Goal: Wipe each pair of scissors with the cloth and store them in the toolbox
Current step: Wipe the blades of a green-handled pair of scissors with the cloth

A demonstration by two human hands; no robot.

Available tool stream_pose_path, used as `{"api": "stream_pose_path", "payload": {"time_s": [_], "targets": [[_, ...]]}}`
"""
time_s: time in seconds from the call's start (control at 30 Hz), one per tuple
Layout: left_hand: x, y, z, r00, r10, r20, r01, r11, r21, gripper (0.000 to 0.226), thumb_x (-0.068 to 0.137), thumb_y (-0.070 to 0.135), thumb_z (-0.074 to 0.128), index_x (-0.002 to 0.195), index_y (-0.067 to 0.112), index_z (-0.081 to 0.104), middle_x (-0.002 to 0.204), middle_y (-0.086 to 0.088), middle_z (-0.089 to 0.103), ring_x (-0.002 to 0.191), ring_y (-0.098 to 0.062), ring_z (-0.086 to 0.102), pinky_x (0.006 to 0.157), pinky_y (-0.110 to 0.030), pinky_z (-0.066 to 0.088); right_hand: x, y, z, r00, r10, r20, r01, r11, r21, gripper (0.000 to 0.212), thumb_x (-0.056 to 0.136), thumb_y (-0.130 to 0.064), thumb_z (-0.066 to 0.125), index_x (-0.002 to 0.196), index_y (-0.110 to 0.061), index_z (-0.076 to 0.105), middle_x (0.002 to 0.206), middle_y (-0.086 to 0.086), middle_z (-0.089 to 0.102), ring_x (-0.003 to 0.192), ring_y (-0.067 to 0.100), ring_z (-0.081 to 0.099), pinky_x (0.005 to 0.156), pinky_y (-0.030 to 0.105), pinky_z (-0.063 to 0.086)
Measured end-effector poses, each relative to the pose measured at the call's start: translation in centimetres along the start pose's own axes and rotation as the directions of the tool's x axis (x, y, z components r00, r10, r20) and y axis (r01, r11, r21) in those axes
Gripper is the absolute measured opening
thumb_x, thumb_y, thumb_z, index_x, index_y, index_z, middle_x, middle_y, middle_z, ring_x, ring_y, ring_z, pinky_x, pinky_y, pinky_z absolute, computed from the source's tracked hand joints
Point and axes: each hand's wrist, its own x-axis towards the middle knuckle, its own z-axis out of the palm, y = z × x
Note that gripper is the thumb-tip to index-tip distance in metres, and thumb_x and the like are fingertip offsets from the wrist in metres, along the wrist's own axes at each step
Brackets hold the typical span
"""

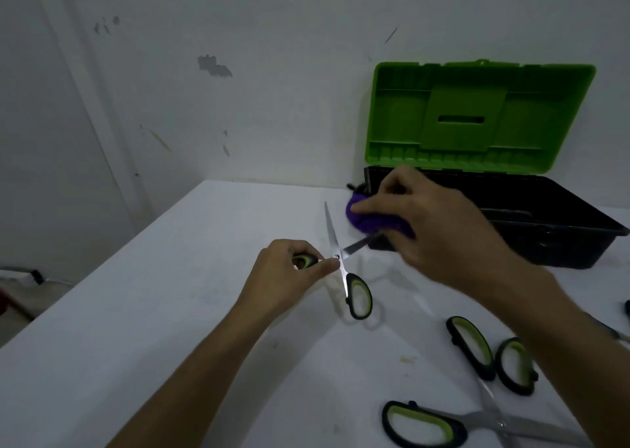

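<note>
Scissors (pixel 341 260) splayed at frame centre: my left hand (pixel 289 270) pinches the handle, my right hand (pixel 426 222) clamps cloth (pixel 361 221), seemingly on the right-pointing blade.

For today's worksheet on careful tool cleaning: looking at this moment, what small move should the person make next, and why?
Probably draw the purple cloth along the blade it covers, towards the tip. The right hand holds the cloth on one blade of the open scissors, which the left hand steadies by a handle; the other blade is bare.

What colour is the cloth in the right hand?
Purple. The cloth shows only in the head view, held by the right hand against one scissor blade.
</note>
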Motion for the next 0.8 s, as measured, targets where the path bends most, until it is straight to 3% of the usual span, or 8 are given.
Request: {"api": "stream_pose_path", "payload": {"time_s": [0.1,0.2,0.33,0.5,0.6,0.73,0.8], "targets": [[0.2,-0.1,-0.1,0.999,-0.022,-0.035,0.021,0.999,-0.026,0.027,0.076,0.049,0.076,0.069,0.023,0.07,0.063,0.005,0.065,0.054,-0.005,0.055,0.056,-0.021,0.044,-0.3,-1.6,2.3,0.992,-0.012,0.122,0.012,1.0,-0.004,0.042,0.09,-0.022,0.065,0.129,-0.036,0.057,0.118,-0.005,0.046,0.089,0.013,0.051,0.071,0.028,0.047],[0.2,-0.2,-0.3,0.999,0.007,-0.038,-0.005,0.999,0.047,0.03,0.077,0.048,0.075,0.067,0.022,0.068,0.058,0.007,0.061,0.049,-0.002,0.05,0.05,-0.017,0.04,-0.5,-1.6,4.6,0.988,0.005,0.156,-0.013,0.999,0.05,0.043,0.09,-0.02,0.065,0.129,-0.036,0.057,0.124,-0.006,0.045,0.096,0.016,0.054,0.076,0.031,0.052],[0.4,-0.2,-1.0,0.994,0.06,-0.093,-0.055,0.997,0.057,0.032,0.077,0.047,0.077,0.065,0.02,0.066,0.053,0.009,0.054,0.047,-0.005,0.045,0.049,-0.016,0.037,-0.2,1.1,5.1,0.998,0.066,0.015,-0.068,0.994,0.087,0.044,0.085,-0.008,0.068,0.123,-0.029,0.064,0.122,-0.001,0.057,0.1,0.024,0.058,0.082,0.038,0.053],[0.6,-0.5,-0.8,0.993,0.058,-0.101,-0.059,0.998,-0.007,0.034,0.078,0.047,0.075,0.063,0.019,0.063,0.054,0.011,0.053,0.048,-0.003,0.044,0.048,-0.011,0.036,-0.3,3.9,4.5,0.964,0.197,-0.179,-0.19,0.98,0.055,0.043,0.087,-0.006,0.066,0.128,-0.019,0.061,0.117,0.005,0.061,0.096,0.026,0.056,0.08,0.035,0.05],[0.9,-0.8,-0.6,0.992,0.042,-0.117,-0.043,0.999,-0.01,0.035,0.078,0.05,0.074,0.063,0.02,0.063,0.055,0.01,0.054,0.049,-0.003,0.045,0.049,-0.012,0.037,-0.1,2.5,4.1,0.958,0.14,-0.25,-0.127,0.99,0.066,0.046,0.084,-0.006,0.069,0.127,-0.017,0.06,0.119,0.006,0.059,0.1,0.026,0.057,0.083,0.036,0.052],[0.8,-0.8,-0.8,0.995,0.047,-0.085,-0.05,0.998,-0.033,0.034,0.079,0.048,0.074,0.066,0.018,0.064,0.055,0.011,0.053,0.048,-0.004,0.045,0.049,-0.014,0.037,-0.4,0.4,5.2,0.994,-0.021,-0.109,0.032,0.995,0.098,0.049,0.08,-0.007,0.074,0.125,-0.023,0.063,0.117,0.002,0.059,0.099,0.022,0.056,0.077,0.033,0.052],[0.8,-0.8,-1.1,0.997,0.054,-0.056,-0.056,0.998,-0.037,0.034,0.079,0.045,0.076,0.065,0.016,0.064,0.052,0.011,0.05,0.045,-0.004,0.042,0.048,-0.015,0.035,-0.6,0.8,5.7,0.995,0.002,-0.101,0.01,0.993,0.119,0.047,0.081,-0.007,0.072,0.124,-0.024,0.063,0.114,0.0,0.059,0.097,0.021,0.056,0.076,0.033,0.053]]}}
